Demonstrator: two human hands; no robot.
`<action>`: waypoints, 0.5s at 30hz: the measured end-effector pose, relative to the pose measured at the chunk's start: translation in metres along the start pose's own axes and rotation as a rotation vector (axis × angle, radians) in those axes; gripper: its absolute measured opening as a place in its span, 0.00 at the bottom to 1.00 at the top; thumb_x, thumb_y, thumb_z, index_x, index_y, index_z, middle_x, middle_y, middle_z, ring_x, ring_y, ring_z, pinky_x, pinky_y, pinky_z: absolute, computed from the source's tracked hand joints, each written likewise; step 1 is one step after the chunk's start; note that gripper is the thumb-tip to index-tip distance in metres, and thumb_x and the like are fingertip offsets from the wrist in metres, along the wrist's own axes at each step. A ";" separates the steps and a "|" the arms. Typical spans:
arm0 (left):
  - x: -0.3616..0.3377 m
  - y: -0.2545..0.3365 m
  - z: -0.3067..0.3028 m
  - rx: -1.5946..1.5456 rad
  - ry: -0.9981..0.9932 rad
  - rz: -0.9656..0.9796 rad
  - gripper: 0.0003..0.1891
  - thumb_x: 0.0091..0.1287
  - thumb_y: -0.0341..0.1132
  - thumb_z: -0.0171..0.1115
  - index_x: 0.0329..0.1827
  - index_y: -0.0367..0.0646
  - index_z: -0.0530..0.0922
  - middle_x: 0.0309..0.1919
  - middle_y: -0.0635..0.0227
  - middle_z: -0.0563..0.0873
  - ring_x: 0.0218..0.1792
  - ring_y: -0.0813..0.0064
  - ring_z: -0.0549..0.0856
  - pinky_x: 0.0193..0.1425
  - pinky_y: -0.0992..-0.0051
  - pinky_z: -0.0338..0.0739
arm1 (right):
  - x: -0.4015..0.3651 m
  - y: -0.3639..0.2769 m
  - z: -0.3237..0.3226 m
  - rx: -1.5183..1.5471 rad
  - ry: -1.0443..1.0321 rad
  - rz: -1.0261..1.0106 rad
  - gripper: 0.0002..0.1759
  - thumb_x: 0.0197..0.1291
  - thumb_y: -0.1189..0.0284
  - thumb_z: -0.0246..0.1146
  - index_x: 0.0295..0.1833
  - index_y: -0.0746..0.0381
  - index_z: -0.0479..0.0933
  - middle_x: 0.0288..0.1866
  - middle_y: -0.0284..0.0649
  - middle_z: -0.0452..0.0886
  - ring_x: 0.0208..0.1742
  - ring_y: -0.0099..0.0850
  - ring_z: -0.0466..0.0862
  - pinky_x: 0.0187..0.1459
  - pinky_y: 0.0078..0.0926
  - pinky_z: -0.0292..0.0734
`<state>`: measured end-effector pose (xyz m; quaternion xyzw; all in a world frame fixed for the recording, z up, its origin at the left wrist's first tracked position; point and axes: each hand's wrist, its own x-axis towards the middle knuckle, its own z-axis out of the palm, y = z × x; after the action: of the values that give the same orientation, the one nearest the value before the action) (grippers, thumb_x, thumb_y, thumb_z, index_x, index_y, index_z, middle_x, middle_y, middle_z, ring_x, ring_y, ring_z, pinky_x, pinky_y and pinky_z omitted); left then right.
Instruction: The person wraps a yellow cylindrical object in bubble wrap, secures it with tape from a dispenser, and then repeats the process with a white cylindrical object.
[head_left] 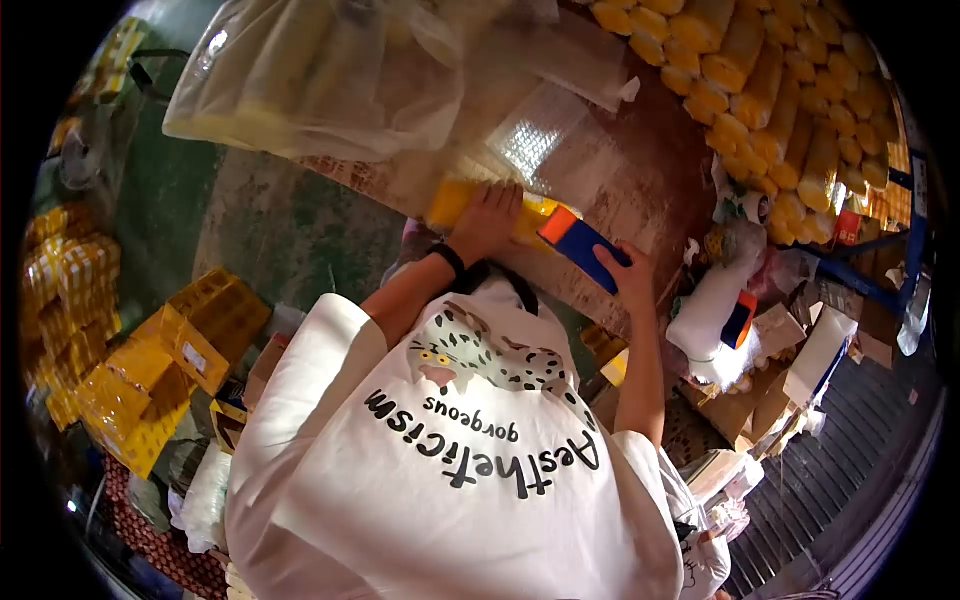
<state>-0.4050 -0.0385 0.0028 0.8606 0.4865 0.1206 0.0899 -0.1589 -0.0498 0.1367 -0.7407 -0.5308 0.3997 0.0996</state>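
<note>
My left hand, with a black band at the wrist, lies flat on a yellow item at the near edge of the brown table. Its fingers are stretched out and lie side by side. To its right, my right hand grips the end of a flat blue object with an orange end. That orange end points toward the yellow item and is close above or against it; whether they touch is unclear. Part of the yellow item is hidden under my left hand.
A large translucent plastic bag covers the table's left part. Many yellow-wrapped rolls are stacked at upper right. Yellow-taped boxes stand at left. Opened cardboard, a white wrapped roll and another blue-orange object are at right.
</note>
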 end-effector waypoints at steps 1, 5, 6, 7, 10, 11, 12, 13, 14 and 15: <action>-0.001 0.000 0.001 0.026 0.027 0.007 0.52 0.46 0.70 0.60 0.64 0.31 0.67 0.58 0.55 0.76 0.59 0.62 0.73 0.69 0.59 0.59 | -0.001 -0.003 -0.004 -0.011 0.004 -0.028 0.29 0.51 0.49 0.70 0.37 0.69 0.80 0.25 0.39 0.79 0.26 0.27 0.77 0.33 0.26 0.73; -0.005 0.003 0.001 0.029 0.017 -0.002 0.53 0.46 0.71 0.58 0.64 0.31 0.67 0.59 0.55 0.76 0.60 0.62 0.73 0.69 0.58 0.57 | 0.004 0.014 -0.035 -0.256 0.004 -0.164 0.29 0.51 0.50 0.70 0.37 0.69 0.79 0.24 0.44 0.79 0.24 0.33 0.77 0.31 0.29 0.74; -0.005 0.003 0.004 0.031 0.009 -0.009 0.53 0.46 0.71 0.58 0.64 0.32 0.67 0.59 0.55 0.75 0.60 0.62 0.73 0.69 0.58 0.57 | 0.004 0.014 -0.041 -0.295 -0.023 -0.149 0.29 0.51 0.49 0.69 0.36 0.68 0.79 0.26 0.46 0.80 0.26 0.35 0.78 0.32 0.31 0.75; -0.005 0.003 0.007 0.032 0.000 -0.016 0.53 0.46 0.71 0.58 0.64 0.32 0.67 0.60 0.54 0.75 0.60 0.62 0.72 0.69 0.58 0.57 | 0.003 0.011 -0.049 -0.334 -0.050 -0.134 0.30 0.51 0.48 0.69 0.36 0.68 0.79 0.28 0.48 0.80 0.27 0.37 0.79 0.33 0.32 0.75; -0.007 0.004 0.011 0.037 0.070 -0.021 0.53 0.46 0.71 0.57 0.65 0.32 0.66 0.60 0.54 0.75 0.61 0.61 0.72 0.69 0.58 0.57 | 0.002 -0.016 -0.048 -0.557 -0.092 -0.086 0.30 0.53 0.46 0.65 0.33 0.67 0.79 0.33 0.53 0.82 0.34 0.41 0.82 0.38 0.37 0.76; -0.007 0.004 0.010 0.023 0.052 -0.024 0.53 0.46 0.70 0.58 0.65 0.32 0.66 0.60 0.55 0.75 0.61 0.61 0.71 0.69 0.57 0.57 | 0.003 -0.027 -0.041 -0.647 -0.097 -0.068 0.30 0.54 0.45 0.64 0.32 0.66 0.79 0.35 0.54 0.82 0.37 0.42 0.83 0.39 0.39 0.76; -0.006 0.005 0.007 0.009 0.033 -0.025 0.53 0.46 0.70 0.59 0.65 0.32 0.65 0.60 0.55 0.75 0.62 0.61 0.71 0.69 0.57 0.56 | 0.002 -0.037 -0.035 -0.684 -0.099 -0.038 0.29 0.54 0.45 0.63 0.33 0.66 0.79 0.36 0.54 0.82 0.37 0.43 0.83 0.40 0.39 0.77; -0.005 0.005 0.004 -0.004 0.016 -0.025 0.53 0.46 0.69 0.59 0.66 0.32 0.65 0.60 0.55 0.74 0.62 0.61 0.71 0.69 0.57 0.56 | 0.002 -0.047 -0.029 -0.721 -0.098 -0.008 0.29 0.55 0.45 0.63 0.34 0.66 0.80 0.36 0.54 0.82 0.38 0.43 0.83 0.40 0.40 0.77; -0.005 0.006 0.002 -0.002 -0.010 -0.035 0.52 0.47 0.68 0.60 0.66 0.33 0.65 0.61 0.55 0.74 0.62 0.60 0.71 0.69 0.56 0.56 | 0.003 -0.056 -0.024 -0.758 -0.096 0.021 0.29 0.55 0.45 0.62 0.34 0.66 0.80 0.36 0.54 0.82 0.39 0.44 0.83 0.40 0.41 0.77; -0.005 0.007 0.001 0.000 -0.037 -0.043 0.52 0.47 0.68 0.61 0.67 0.34 0.64 0.61 0.55 0.74 0.63 0.60 0.70 0.69 0.56 0.56 | 0.007 -0.063 -0.020 -0.806 -0.115 -0.009 0.29 0.55 0.45 0.62 0.36 0.66 0.80 0.37 0.54 0.82 0.39 0.44 0.83 0.40 0.40 0.77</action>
<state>-0.4014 -0.0459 0.0029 0.8522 0.5030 0.1027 0.1012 -0.1880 -0.0118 0.1826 -0.6944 -0.6530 0.1998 -0.2268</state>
